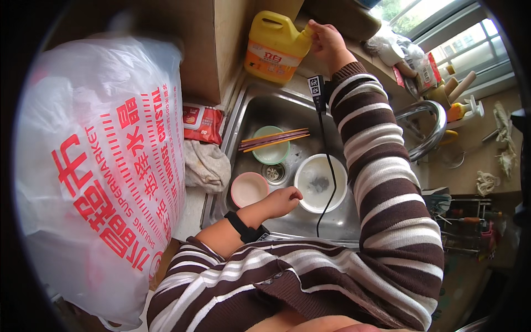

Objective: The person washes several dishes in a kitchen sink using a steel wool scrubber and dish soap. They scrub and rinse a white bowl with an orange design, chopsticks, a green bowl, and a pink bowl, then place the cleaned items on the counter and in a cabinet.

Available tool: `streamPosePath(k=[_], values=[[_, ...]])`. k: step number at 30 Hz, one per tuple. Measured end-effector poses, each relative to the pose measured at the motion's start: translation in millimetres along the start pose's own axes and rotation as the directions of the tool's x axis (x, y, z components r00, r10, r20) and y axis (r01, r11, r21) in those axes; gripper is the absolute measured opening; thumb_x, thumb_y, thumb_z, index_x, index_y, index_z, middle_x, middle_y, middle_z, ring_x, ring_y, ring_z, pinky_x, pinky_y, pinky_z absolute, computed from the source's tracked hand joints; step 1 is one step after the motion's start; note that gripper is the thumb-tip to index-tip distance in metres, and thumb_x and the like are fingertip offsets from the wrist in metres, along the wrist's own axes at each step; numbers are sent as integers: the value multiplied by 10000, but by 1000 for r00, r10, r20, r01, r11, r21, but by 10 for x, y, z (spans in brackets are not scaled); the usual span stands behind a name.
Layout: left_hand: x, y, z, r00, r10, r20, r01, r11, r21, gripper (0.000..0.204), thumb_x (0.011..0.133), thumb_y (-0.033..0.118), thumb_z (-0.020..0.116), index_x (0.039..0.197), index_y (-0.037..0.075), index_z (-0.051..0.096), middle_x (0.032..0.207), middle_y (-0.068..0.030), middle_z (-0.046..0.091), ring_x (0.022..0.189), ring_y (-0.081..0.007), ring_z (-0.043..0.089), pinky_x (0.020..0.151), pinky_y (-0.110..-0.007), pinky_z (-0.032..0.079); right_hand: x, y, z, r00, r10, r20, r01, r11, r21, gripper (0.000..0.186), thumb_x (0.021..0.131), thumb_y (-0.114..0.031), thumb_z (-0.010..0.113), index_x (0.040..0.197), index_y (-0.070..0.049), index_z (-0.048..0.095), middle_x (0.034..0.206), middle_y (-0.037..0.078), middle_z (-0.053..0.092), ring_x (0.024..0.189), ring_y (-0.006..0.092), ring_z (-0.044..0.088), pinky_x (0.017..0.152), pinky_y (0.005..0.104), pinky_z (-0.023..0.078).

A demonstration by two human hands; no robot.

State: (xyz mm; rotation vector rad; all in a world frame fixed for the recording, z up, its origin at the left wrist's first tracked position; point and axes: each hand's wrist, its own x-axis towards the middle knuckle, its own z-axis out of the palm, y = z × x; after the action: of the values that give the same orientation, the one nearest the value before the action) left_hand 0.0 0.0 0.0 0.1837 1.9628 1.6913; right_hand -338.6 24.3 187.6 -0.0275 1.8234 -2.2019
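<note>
A yellow dish soap jug (276,47) stands at the sink's far edge. My right hand (327,43) reaches out to it, with the fingers closed round its cap. Over the near part of the sink, my left hand (283,202) hangs with its fingers curled in and nothing visible in them. Close to its fingertips is a white bowl (321,183) with cloudy liquid in it. A smaller pink-rimmed bowl (249,190) sits left of that hand. Farther back is a green bowl (272,152) with several chopsticks (275,139) lying across its top.
The steel sink (254,99) has a drain (273,174) between the bowls. A curved faucet (437,124) rises on the right. On the left are a large plastic bag (110,166), a red packet (202,123) and a grey cloth (206,166). A black cable (327,149) hangs across the view.
</note>
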Motion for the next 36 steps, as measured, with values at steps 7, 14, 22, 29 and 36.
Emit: streamPosePath(k=[7, 14, 22, 29, 36], values=[[-11, 46, -23, 999, -15, -34, 16, 999, 36, 184, 806, 109, 508, 972, 39, 549, 867, -65, 607, 835, -154, 572, 757, -285, 450, -59, 130, -40, 999, -5, -36, 6, 999, 32, 191, 755, -126, 646, 773, -80, 462, 597, 33, 459, 443, 103, 359, 379, 229, 291], [42, 42, 27, 1000, -3, -17, 3, 1000, 12, 191, 795, 105, 499, 966, 28, 537, 874, -66, 605, 826, -156, 576, 754, -280, 449, -37, 103, 6, 999, -47, -18, 47, 999, -4, 198, 762, -158, 649, 738, -100, 462, 603, 13, 451, 445, 86, 366, 366, 214, 260], [81, 63, 5, 998, -44, -36, 43, 999, -17, 179, 794, 85, 486, 954, 22, 537, 855, -52, 603, 817, -142, 571, 748, -269, 453, -81, 64, 10, 999, -49, 5, 49, 999, 3, 216, 776, -175, 639, 722, -111, 440, 576, -3, 426, 425, 63, 329, 373, 196, 252], [116, 63, 26, 999, -53, -6, 53, 998, -21, 170, 799, 71, 477, 950, 24, 540, 847, -50, 593, 800, -134, 565, 731, -268, 455, -90, 0, 32, 989, -135, 65, 133, 990, 39, 197, 791, -178, 617, 662, -89, 498, 565, -38, 409, 421, 35, 308, 370, 161, 241], [104, 43, 0, 999, -34, 18, 35, 998, -58, 179, 800, 72, 473, 957, 16, 535, 849, -54, 594, 767, -141, 573, 712, -265, 463, 59, 103, -53, 999, -53, -4, 53, 998, -20, 212, 748, -182, 665, 676, -108, 479, 587, -21, 443, 454, 48, 347, 375, 169, 250]])
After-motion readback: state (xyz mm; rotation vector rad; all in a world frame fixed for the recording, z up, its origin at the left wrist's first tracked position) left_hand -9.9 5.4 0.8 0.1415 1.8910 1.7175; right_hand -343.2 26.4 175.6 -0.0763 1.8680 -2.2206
